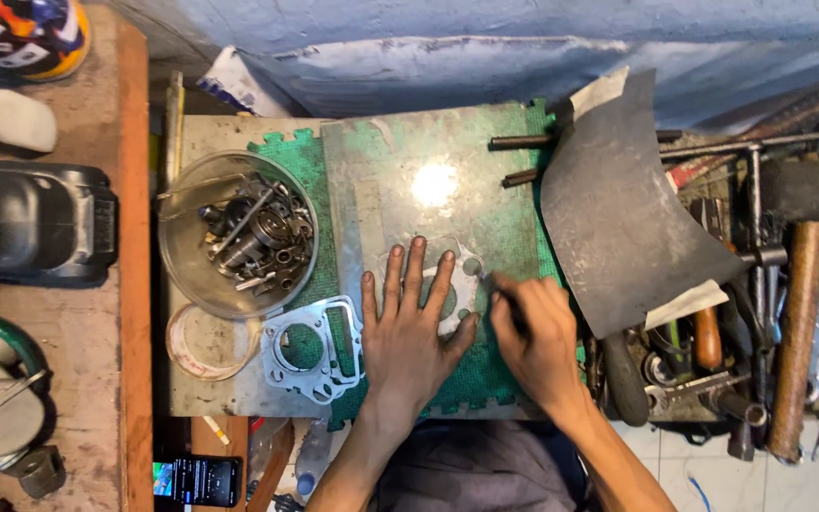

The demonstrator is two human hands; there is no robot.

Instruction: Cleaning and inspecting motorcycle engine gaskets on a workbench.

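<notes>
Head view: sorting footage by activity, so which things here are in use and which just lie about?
In use: left hand flat on a gasket; right hand with a thin dark tool; glass plate.
Lying about: second gasket, bowl of parts, hammer, dark sheet.

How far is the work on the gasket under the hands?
Done: one cut gasket lies beside the bowl of parts. In hand: the left hand presses a second gasket flat on the plate while the right hand works a thin tool at its edge. Left: cannot tell.

Left of hands: clear bowl of metal parts [237,235], spare gasket [313,347] | right: dark curved sheet [618,218], hammers [793,332]
</notes>
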